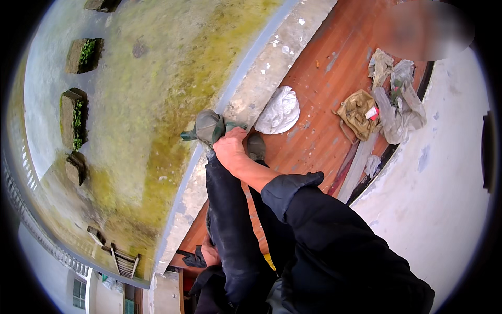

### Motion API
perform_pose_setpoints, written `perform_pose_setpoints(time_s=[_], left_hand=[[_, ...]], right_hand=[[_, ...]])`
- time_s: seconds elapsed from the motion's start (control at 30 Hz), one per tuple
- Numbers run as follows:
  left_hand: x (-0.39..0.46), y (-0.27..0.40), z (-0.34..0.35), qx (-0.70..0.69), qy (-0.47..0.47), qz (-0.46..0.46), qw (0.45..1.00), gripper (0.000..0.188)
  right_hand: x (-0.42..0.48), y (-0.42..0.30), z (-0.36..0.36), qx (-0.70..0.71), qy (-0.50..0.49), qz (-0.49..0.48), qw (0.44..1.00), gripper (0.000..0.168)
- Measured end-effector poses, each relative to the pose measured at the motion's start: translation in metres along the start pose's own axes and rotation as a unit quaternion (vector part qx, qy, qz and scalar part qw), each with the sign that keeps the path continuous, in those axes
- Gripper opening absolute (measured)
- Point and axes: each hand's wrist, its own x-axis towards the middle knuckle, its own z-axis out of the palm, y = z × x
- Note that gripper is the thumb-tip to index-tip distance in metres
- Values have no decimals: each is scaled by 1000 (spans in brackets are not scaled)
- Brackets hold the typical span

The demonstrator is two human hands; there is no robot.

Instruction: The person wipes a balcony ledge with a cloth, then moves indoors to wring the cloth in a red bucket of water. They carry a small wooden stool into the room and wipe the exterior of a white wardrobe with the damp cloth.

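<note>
My right hand (231,147) reaches past my knees and grips an olive shoe (210,126) on one foot, which rests on the concrete ledge (239,104). Dark green material (189,135) sticks out beside that shoe, and more of it shows under my fingers; I cannot tell what it is. My other shoe (257,147) stands on the reddish floor. Low beside my thigh is my left hand (210,253), its fingers mostly hidden by the leg. A dark piece of fabric (193,260) lies against it; whether the hand holds it is unclear.
A crumpled white plastic bag (278,112) lies against the ledge. Farther right are a tan bag (357,114) and several pale plastic bags (406,104) by the white wall (439,165). Beyond the ledge, mossy concrete ground (153,98) holds several block planters (74,117) and a wooden rack (123,261).
</note>
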Motion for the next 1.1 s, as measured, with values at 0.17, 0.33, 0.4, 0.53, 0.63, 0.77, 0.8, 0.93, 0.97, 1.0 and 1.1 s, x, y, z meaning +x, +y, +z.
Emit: perform_pose_setpoints(time_s=[0.17, 0.33, 0.4, 0.53, 0.63, 0.77, 0.8, 0.93, 0.97, 1.0, 1.1], left_hand=[[4, 17, -2, -23, -8, -31, 999, 45], [10, 29, -5, -68, -10, -35, 997, 43], [8, 45, -9, -50, -5, -44, 998, 42], [-4, 38, -8, -20, 33, -10, 999, 40], [-19, 31, 0, -43, 47, -29, 998, 41], [-44, 22, 9, 2, 77, -66, 995, 42], [-51, 16, 14, -28, 92, -62, 993, 42], [-79, -27, 36, -88, 128, -54, 986, 44], [-85, -38, 42, -87, 132, -55, 986, 45], [-91, -30, 42, -103, 126, -64, 985, 44], [-111, -48, 55, -134, 142, -88, 977, 41]], right_hand=[[3, 1, 3, 14, -21, -10, 1000, 35], [8, -1, 21, -25, 1, 9, 1000, 36], [8, 0, 23, -22, 4, 6, 1000, 35], [6, 10, 20, -10, 20, -1, 1000, 32], [4, 20, 23, 51, 0, -13, 999, 35], [-9, 26, 18, 35, 80, -27, 996, 21], [-10, 29, 15, 25, 130, -56, 990, 22], [-21, 28, -2, 27, 97, -108, 989, 20], [-26, 27, -4, 17, 101, -123, 987, 20], [-31, 25, -6, 5, 104, -139, 985, 20], [-44, 20, -15, 8, 116, -178, 977, 20]])
